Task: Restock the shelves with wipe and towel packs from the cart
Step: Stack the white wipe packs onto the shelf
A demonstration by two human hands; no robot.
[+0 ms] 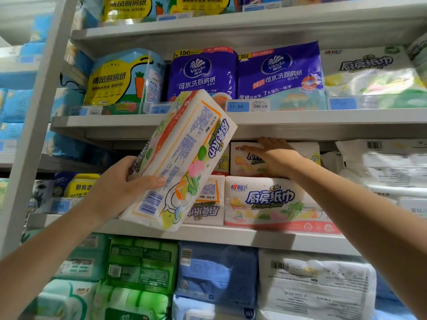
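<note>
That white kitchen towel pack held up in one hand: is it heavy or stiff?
Probably light: the left hand alone holds the kitchen towel pack tilted by its lower end. Fairly firm, since it looks brick-shaped, without sagging. The plastic wrap may be slippery.

a pale grey metal shelving unit (323, 122) fills the view, its flat boards running left to right on several levels, seen from slightly below. a pale grey metal upright post (39, 125) stands at its left edge, leaning in the wide-angle view. blue paper price labels (238, 106) sit behind a clear strip along one board's front. farther left, blurred neighbouring shelves (7, 158) recede. the light is bright and even.
</note>
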